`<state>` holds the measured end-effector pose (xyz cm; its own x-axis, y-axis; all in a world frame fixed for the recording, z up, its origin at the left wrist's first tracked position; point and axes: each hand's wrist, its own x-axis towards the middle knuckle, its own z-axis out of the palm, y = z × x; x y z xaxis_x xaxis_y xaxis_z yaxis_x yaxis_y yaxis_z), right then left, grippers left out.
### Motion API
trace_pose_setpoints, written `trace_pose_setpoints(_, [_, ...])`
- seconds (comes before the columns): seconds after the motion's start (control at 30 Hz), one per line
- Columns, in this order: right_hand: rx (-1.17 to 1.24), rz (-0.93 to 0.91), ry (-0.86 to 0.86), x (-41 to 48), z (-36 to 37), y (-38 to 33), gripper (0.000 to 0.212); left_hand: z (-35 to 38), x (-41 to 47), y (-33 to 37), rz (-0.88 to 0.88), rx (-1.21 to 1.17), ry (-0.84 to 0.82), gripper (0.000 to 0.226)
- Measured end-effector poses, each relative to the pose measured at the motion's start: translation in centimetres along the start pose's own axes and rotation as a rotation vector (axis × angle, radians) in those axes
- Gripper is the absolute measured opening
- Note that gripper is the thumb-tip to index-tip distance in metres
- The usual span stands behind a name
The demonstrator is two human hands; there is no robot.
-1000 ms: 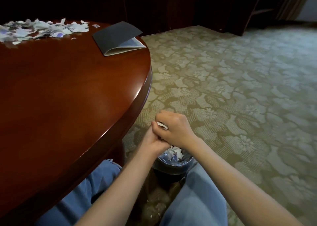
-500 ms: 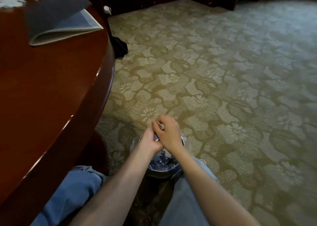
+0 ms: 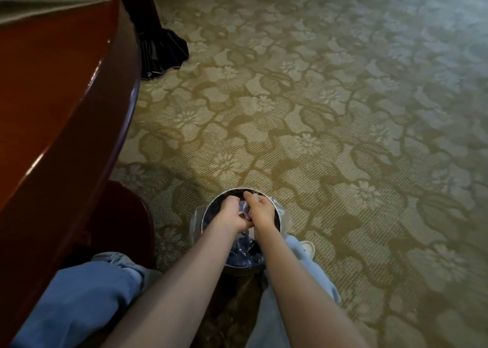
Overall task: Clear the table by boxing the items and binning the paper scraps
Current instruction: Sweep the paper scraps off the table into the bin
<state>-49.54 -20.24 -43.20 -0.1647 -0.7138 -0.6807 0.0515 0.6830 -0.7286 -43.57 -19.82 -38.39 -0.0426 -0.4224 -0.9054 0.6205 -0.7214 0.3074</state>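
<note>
My left hand (image 3: 233, 213) and my right hand (image 3: 260, 210) are cupped together right over the mouth of a small round bin (image 3: 277, 210) on the carpet. Between the palms sits a wad of torn paper scraps (image 3: 244, 209), white and bluish, and both hands curl round it. More scraps (image 3: 241, 255) lie inside the bin, seen between my forearms. The bin has a metal rim and a clear plastic liner. The scrap pile on the table is out of frame.
The round red-brown wooden table (image 3: 66, 110) fills the left side, its edge curving close to my left knee. A corner of a folded dark folder (image 3: 52, 2) lies on it at the top. A folded black umbrella (image 3: 161, 52) lies on the patterned carpet (image 3: 343, 110).
My joined hands have dropped from above the bin down to its rim, still clasping the scraps. My head has tilted down and right, so the table's scrap pile has left the view.
</note>
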Motion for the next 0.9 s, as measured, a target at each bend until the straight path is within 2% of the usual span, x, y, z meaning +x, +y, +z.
trace_pose_setpoints(0.07, [0.108, 0.11, -0.029, 0.5, -0.3, 0.4, 0.017, -0.4, 0.6, 0.1, 0.004, 0.016, 0.019, 0.04])
trace_pose_setpoints(0.17, [0.187, 0.232, -0.052, 0.9, -1.1, 1.2, 0.032, -1.1, 1.0, 0.4, -0.011, 0.039, 0.075, 0.044])
trace_pose_setpoints(0.3, [0.134, 0.292, -0.052, 1.0, -1.8, 1.9, 0.031, -2.0, 0.6, 0.4, -0.035, 0.071, 0.114, 0.037])
trace_pose_setpoints(0.47, [0.071, 0.327, -0.026, 0.6, -2.0, 1.4, 0.036, -2.2, 0.0, 1.0, -0.003, 0.136, 0.11, 0.046])
trace_pose_setpoints(0.53, [0.062, 0.321, -0.018, -0.2, -2.4, 0.6, 0.03, -2.0, -0.5, 1.4, 0.037, 0.192, 0.121, 0.047])
trace_pose_setpoints(0.63, [0.062, 0.283, -0.005, -0.9, -3.1, -0.6, 0.037, -1.5, -1.8, 2.0, 0.1, 0.253, 0.102, 0.047])
trace_pose_setpoints(0.73, [0.049, 0.232, 0.003, -2.2, -3.3, -3.0, 0.021, -0.1, -4.0, 2.8, 0.168, 0.289, 0.05, 0.047])
trace_pose_setpoints(0.9, [0.039, 0.083, 0.006, -4.3, -3.7, -7.7, 0.04, 2.9, -8.9, 4.8, 0.301, 0.344, -0.07, 0.046])
